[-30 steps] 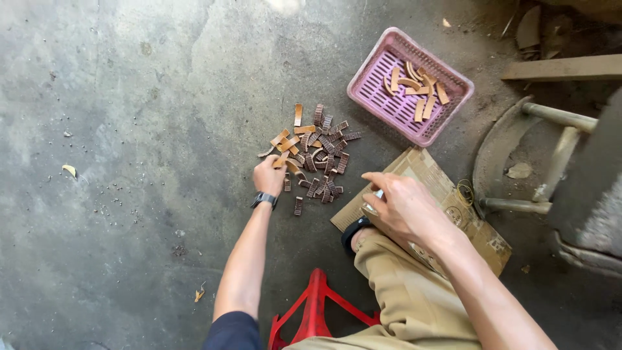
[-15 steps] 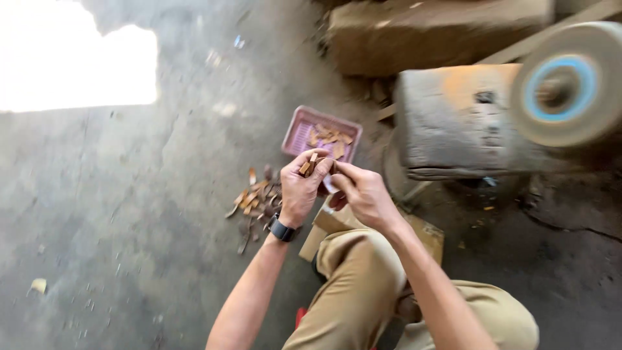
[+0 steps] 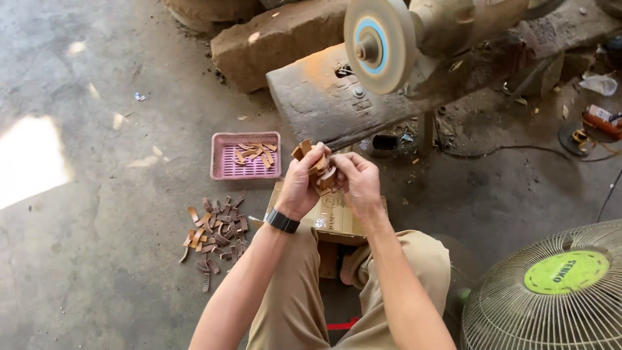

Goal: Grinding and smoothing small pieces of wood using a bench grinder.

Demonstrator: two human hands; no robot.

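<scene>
My left hand [image 3: 302, 183], with a black watch on the wrist, is closed around a small bunch of brown curved pieces [image 3: 303, 150] held up in front of me. My right hand [image 3: 358, 179] meets it, fingertips pinching one piece [image 3: 326, 175] from the bunch. Both hands are above a flattened cardboard box [image 3: 337, 217] on the floor. A pile of the same brown pieces [image 3: 215, 238] lies on the concrete to the lower left. A pink plastic basket [image 3: 245, 170] holding several pieces sits beyond it.
A bench grinder with a round buffing wheel [image 3: 379, 44] stands on a grey stone block [image 3: 317, 100] just ahead. A floor fan's wire guard [image 3: 551, 291] is at the lower right. Cables and small items lie at the far right.
My left hand picked up a bunch of pieces from the floor pile and rose to meet my right hand. The view swung up toward the grinder.
</scene>
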